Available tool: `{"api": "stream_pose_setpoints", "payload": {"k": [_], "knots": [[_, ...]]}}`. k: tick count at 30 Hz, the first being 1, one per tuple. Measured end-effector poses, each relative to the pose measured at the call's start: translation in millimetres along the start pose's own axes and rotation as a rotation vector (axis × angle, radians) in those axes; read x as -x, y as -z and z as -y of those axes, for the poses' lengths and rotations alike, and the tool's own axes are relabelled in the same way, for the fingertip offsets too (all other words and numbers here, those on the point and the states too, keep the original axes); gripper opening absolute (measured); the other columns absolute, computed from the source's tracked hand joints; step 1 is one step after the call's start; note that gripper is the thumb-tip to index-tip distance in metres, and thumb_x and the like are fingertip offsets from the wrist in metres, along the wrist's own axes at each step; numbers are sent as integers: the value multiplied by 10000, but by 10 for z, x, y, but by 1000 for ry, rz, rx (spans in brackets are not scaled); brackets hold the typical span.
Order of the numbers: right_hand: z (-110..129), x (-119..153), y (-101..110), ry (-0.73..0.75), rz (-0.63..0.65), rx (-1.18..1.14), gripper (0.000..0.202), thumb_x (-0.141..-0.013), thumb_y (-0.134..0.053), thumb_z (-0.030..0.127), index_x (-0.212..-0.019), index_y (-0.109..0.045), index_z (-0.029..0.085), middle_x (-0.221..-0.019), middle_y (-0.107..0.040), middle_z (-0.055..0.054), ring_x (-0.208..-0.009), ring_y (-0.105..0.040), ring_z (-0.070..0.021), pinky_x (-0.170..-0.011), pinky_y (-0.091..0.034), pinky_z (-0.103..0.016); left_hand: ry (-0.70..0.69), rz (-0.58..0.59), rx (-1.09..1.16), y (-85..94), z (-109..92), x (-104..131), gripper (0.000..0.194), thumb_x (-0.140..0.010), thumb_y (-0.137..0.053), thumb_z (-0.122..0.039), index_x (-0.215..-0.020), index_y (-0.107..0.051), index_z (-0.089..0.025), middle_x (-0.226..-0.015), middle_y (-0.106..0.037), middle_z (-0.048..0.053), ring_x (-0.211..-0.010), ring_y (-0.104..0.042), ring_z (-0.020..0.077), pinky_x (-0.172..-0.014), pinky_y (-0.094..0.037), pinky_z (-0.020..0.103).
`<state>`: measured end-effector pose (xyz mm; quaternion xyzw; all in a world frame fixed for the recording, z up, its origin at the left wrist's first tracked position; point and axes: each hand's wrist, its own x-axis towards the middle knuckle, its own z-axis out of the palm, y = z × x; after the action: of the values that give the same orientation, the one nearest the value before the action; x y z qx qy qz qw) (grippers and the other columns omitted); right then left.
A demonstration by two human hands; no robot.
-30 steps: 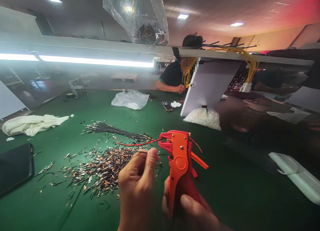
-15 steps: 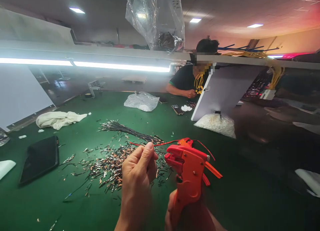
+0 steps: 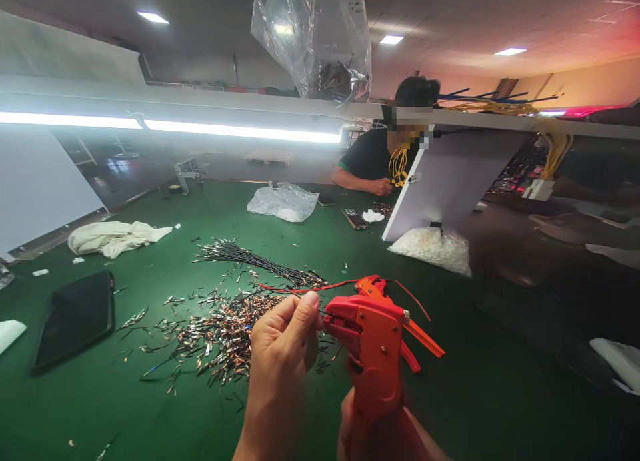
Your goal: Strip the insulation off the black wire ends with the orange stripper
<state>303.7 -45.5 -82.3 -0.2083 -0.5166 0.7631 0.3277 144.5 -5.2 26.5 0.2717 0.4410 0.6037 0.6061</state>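
Observation:
My left hand (image 3: 286, 341) is closed in a pinch, its fingertips right at the jaws of a red-orange wire stripper (image 3: 377, 348). What it pinches is mostly hidden; a short dark bit shows beside the jaws. My right hand (image 3: 350, 414) is wrapped round the stripper's handle, low in the view. Behind lies a second red-orange tool (image 3: 373, 286) with a thin red wire (image 3: 300, 290) next to it. A heap of short cut wire pieces (image 3: 225, 334) is left of my left hand, and a bundle of black wires (image 3: 260, 261) lies beyond it.
A black phone (image 3: 75, 321) and a white cloth (image 3: 117, 238) lie at left on the green table (image 3: 165, 421). Further back are a clear bag (image 3: 283, 201), a white panel (image 3: 450, 174) and a bag of white pieces (image 3: 433, 248). A person (image 3: 370, 161) sits across, handling yellow wires.
My left hand has shifted slightly right and the stripper slightly left, so the fingertips and jaws now meet. A gap was between them before.

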Motion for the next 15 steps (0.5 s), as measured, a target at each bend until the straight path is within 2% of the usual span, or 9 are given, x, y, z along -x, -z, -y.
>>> {"api": "stream_pose_setpoints", "payload": {"k": [6,8,10,12,15], "knots": [[-45,34,32,68,-54,17,545,-737,-692,705,-914,-655,191,-792,-596,-50,-665,-547,-176,-665,-489,-361,90,19,79,-27,20,-2,425,-721,-810,-401,-587,-484,-163,-509,-361,-89,-429,-255,13,-421,-177,136],[-73,48,37,55,-84,14,458,-821,-675,619,-947,-666,179,-848,-649,-58,-713,-607,-192,-687,-529,-371,118,32,87,-32,32,-14,437,-692,-831,-418,-598,-488,-164,-515,-384,-85,-429,-278,11,-424,-190,129],[-79,73,36,34,-117,4,334,-925,-628,469,-1076,-648,172,-1008,-680,-69,-826,-659,-207,-737,-568,-388,133,63,56,-30,40,-29,460,-702,-818,-461,-593,-479,-170,-483,-364,-93,-407,-255,11,-409,-176,135],[-60,109,30,17,-152,-1,282,-970,-595,350,-1189,-610,173,-1160,-661,-81,-933,-673,-220,-786,-585,-411,123,92,16,-21,44,-48,483,-734,-779,-512,-578,-464,-180,-430,-311,-108,-374,-202,15,-383,-145,149],[11,182,2,10,-198,-1,283,-952,-624,364,-1149,-630,162,-1123,-676,-78,-928,-677,-223,-804,-579,-419,96,72,1,-5,48,-78,487,-719,-785,-531,-588,-463,-190,-400,-290,-120,-349,-178,17,-359,-134,150]]}}
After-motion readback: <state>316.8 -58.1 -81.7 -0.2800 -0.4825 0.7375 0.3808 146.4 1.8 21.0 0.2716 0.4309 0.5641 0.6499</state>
